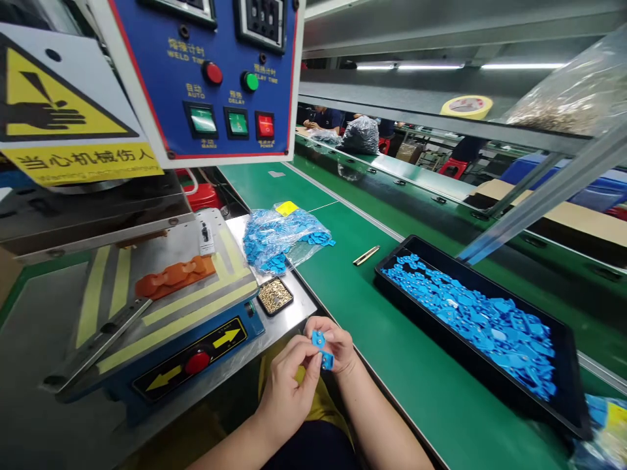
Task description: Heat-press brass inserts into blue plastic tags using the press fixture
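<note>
My left hand [292,375] and my right hand [339,344] meet in front of my lap, both closed. Between their fingertips are small blue plastic parts: an upper blue part [318,338] and a lower blue part [328,361], each with a small metal spot. The fingers partly cover them, and I cannot tell whether the two are joined. Just beyond the hands, a small black tray [261,308] of tiny brass-coloured pieces rests on the metal plate. Behind it lies a clear bag [289,236] full of similar blue parts.
At left stands a welding machine with a control panel [220,91], a hand-injury warning sign [73,111] and an orange fixture [175,277] on its bed. Rightward on the green bench are tweezers [366,255] and a long black tray [470,362] of blue parts. A shelf holds tape [466,106].
</note>
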The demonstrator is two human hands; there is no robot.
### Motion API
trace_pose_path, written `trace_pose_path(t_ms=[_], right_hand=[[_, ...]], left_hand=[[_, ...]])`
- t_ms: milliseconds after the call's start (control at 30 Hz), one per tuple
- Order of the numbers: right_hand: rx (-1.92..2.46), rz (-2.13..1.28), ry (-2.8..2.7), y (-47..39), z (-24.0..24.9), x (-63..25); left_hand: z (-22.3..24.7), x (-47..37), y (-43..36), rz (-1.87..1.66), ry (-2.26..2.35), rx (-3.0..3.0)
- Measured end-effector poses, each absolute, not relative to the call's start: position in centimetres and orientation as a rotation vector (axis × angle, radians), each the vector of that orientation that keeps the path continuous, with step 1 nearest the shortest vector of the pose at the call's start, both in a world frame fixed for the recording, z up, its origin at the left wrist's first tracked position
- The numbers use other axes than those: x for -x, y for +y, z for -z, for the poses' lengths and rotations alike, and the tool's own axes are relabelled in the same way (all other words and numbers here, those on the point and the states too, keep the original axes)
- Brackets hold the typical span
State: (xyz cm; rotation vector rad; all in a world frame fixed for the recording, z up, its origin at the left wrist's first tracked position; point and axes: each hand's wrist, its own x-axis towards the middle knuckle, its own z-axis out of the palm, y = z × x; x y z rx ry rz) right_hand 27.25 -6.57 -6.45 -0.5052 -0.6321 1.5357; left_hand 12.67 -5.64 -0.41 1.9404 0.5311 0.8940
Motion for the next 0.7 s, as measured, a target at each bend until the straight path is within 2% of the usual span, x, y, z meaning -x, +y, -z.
trace_pose_path(t_ms=[367,700], right_hand=[[0.404,-1.335,-0.396,-10.5,3.0,-30.3],[0.494,-1.170,-0.355,-14.6,0.0,-34.8]], left_hand=[[-2.8,-18.4,-7.0,-0.809,0.322,-1.928],[-4.8,-23.6,-8.8,-0.691,0.157,-1.874]])
